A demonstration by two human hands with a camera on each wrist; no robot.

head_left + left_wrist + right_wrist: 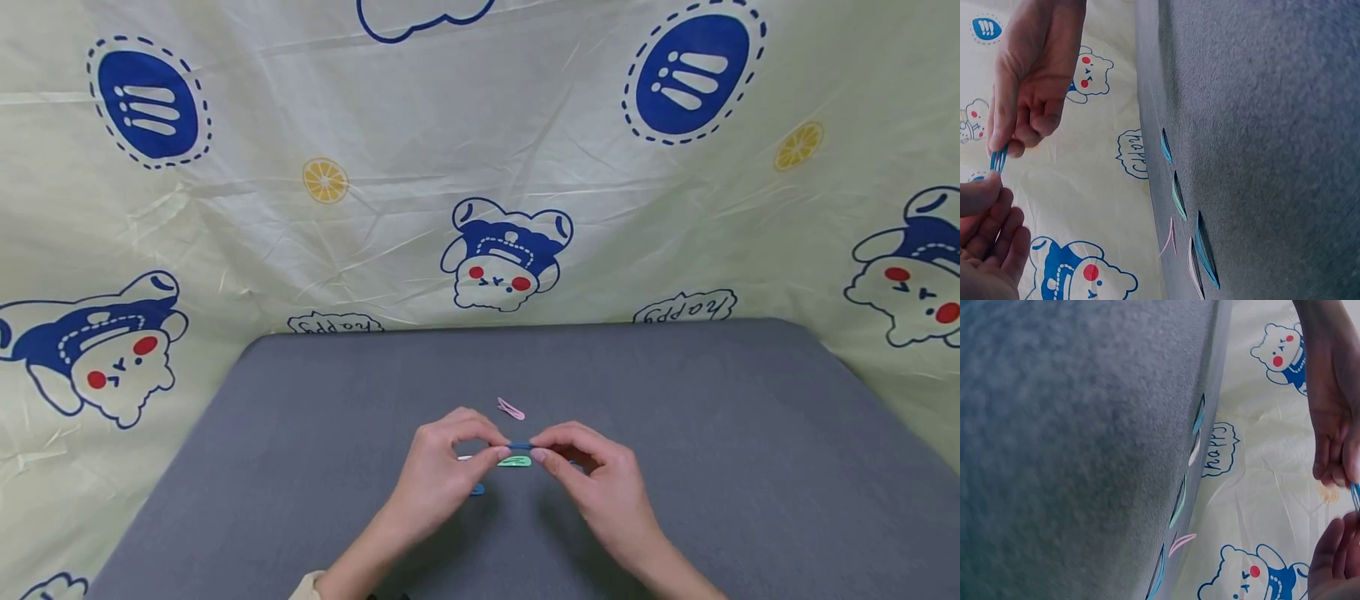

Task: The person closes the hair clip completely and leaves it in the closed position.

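Between the two hands, above the table, is a blue snap hair clip [520, 446]. My left hand [442, 458] pinches one end with thumb and forefinger, and my right hand [600, 479] pinches the other. Beneath them a green hair clip [514, 461] lies on the cloth, with a pink hair clip [512, 409] farther back, its two parts spread apart. The left hand partly covers a second blue clip [477, 490] and a white clip [1194, 265]. Another blue clip [1166, 146] lies at the right, mostly behind the right hand in the head view.
A grey cloth-covered table [337, 392] spreads under the hands. Behind and beside it hangs a pale curtain [405, 150] printed with blue bears, orange slices and lettering.
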